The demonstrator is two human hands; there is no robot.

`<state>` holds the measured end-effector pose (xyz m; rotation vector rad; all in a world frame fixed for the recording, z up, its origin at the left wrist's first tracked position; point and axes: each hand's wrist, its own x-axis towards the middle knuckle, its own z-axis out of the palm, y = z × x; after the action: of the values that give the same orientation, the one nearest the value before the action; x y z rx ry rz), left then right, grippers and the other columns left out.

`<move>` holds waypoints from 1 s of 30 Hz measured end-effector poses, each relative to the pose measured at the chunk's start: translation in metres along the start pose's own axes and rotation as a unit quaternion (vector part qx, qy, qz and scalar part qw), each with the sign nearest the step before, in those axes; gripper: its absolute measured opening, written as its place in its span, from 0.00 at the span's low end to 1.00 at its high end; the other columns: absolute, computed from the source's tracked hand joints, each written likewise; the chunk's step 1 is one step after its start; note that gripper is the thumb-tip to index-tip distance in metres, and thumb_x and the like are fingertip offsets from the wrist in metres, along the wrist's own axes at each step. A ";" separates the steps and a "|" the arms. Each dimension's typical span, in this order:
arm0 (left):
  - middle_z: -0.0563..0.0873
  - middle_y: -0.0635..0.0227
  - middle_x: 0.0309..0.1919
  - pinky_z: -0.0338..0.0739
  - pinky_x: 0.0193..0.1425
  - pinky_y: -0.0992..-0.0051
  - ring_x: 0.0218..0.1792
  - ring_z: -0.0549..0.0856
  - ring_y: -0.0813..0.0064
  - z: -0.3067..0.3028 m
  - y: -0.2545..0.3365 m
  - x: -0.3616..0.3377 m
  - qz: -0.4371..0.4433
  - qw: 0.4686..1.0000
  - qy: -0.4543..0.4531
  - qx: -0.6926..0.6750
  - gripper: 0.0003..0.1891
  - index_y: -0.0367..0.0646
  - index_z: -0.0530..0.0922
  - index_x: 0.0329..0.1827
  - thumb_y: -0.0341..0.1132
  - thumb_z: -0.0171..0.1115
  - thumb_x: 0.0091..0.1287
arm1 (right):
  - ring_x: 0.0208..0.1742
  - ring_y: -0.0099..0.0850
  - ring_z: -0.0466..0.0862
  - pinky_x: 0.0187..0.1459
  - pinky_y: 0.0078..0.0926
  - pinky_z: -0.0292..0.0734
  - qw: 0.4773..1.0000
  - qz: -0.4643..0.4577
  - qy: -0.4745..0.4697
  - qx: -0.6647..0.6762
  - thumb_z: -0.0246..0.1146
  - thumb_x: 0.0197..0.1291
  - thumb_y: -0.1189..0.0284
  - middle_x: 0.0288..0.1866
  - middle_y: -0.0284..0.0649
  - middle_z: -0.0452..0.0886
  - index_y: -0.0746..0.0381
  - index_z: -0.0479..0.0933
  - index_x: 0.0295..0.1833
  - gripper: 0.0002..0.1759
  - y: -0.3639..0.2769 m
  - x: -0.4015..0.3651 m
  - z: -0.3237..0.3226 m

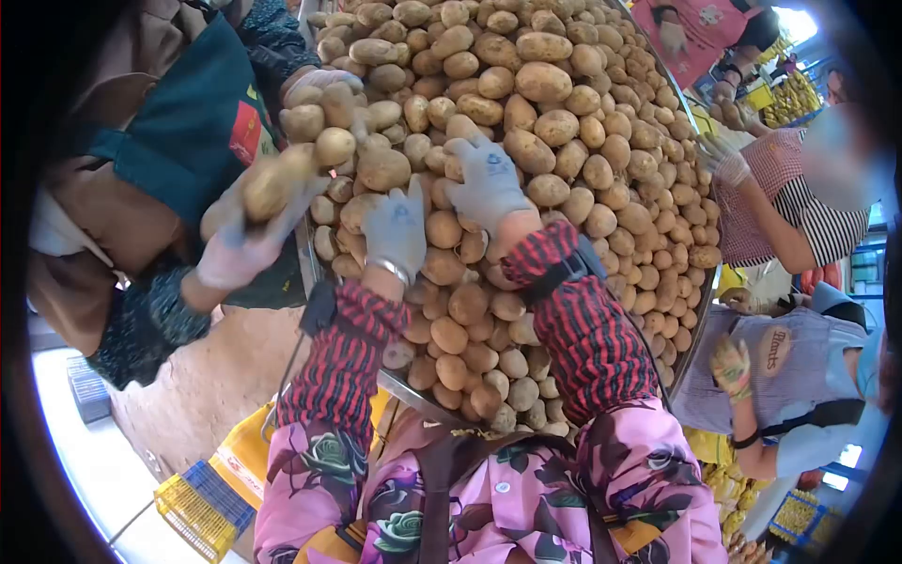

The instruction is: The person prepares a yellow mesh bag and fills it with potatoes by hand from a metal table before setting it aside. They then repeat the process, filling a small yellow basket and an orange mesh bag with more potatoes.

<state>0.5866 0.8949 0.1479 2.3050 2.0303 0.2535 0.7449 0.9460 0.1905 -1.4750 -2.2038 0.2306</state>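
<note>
A large heap of potatoes fills a metal-edged table in front of me. Both my hands wear pale grey gloves and reach into the heap's near-left part. The fingers of my left hand bend over a brownish potato; their tips are partly hidden. Just up and right of it, my right hand has its thumb and fingers around a potato. Another potato lies against its fingertips.
At the left, a co-worker's gloved hand carries a blurred potato, close to my left hand. That person's other hand is over the heap. Several people stand along the right edge. A yellow and blue crate sits at lower left.
</note>
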 end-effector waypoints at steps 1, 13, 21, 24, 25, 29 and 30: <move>0.82 0.53 0.57 0.79 0.58 0.55 0.55 0.82 0.47 -0.005 0.001 0.012 -0.004 0.999 -0.049 -0.003 0.37 0.45 0.69 0.72 0.36 0.69 0.56 | 0.54 0.50 0.81 0.56 0.43 0.77 1.000 0.007 -0.003 -0.002 0.69 0.52 0.67 0.56 0.50 0.79 0.59 0.78 0.51 0.19 0.002 -0.013 -0.009; 0.81 0.56 0.59 0.83 0.57 0.62 0.57 0.82 0.55 -0.014 0.037 -0.095 -0.079 0.226 -0.278 -0.930 0.29 0.42 0.74 0.66 0.51 0.64 0.68 | 0.55 0.41 0.84 0.57 0.43 0.82 0.344 0.244 0.117 0.899 0.53 0.75 0.64 0.59 0.50 0.80 0.69 0.69 0.67 0.24 0.055 -0.190 -0.064; 0.80 0.52 0.62 0.90 0.46 0.54 0.54 0.86 0.50 -0.008 0.065 -0.091 -0.233 0.060 -0.368 -0.898 0.27 0.45 0.63 0.76 0.49 0.46 0.80 | 0.53 0.37 0.85 0.55 0.32 0.79 0.859 0.214 0.025 0.465 0.62 0.66 0.67 0.54 0.47 0.84 0.67 0.77 0.60 0.21 0.035 -0.094 -0.074; 0.78 0.46 0.63 0.91 0.43 0.60 0.52 0.88 0.50 -0.017 0.061 -0.091 -0.169 0.138 -0.361 -0.906 0.31 0.44 0.55 0.80 0.48 0.45 0.80 | 0.62 0.50 0.78 0.59 0.45 0.76 0.995 0.094 0.046 0.007 0.69 0.55 0.65 0.59 0.53 0.79 0.60 0.75 0.64 0.30 0.075 -0.025 -0.050; 0.78 0.46 0.63 0.91 0.43 0.60 0.52 0.88 0.50 -0.016 0.060 -0.093 -0.168 0.145 -0.356 -0.908 0.31 0.44 0.55 0.80 0.48 0.45 0.80 | 0.62 0.50 0.78 0.59 0.45 0.76 0.995 0.088 0.050 0.014 0.69 0.55 0.65 0.59 0.53 0.79 0.60 0.75 0.64 0.30 0.069 -0.014 -0.048; 0.77 0.46 0.65 0.90 0.41 0.63 0.48 0.88 0.52 -0.011 0.056 -0.105 -0.203 0.101 -0.346 -0.911 0.31 0.45 0.57 0.80 0.50 0.46 0.79 | 0.59 0.54 0.80 0.60 0.44 0.77 0.994 0.107 -0.012 -0.028 0.72 0.50 0.66 0.57 0.58 0.78 0.57 0.76 0.63 0.31 0.085 -0.001 -0.048; 0.76 0.46 0.66 0.90 0.41 0.63 0.47 0.88 0.53 -0.004 0.055 -0.107 -0.220 0.076 -0.333 -0.914 0.32 0.44 0.58 0.79 0.51 0.47 0.79 | 0.57 0.50 0.82 0.59 0.41 0.78 0.990 0.123 -0.003 0.072 0.73 0.50 0.66 0.55 0.56 0.81 0.60 0.77 0.62 0.31 0.094 -0.007 -0.051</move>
<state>0.6268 0.7821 0.1510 -0.1792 0.2655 0.7233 0.8488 0.9720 0.1962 -1.6633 -1.9617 0.4648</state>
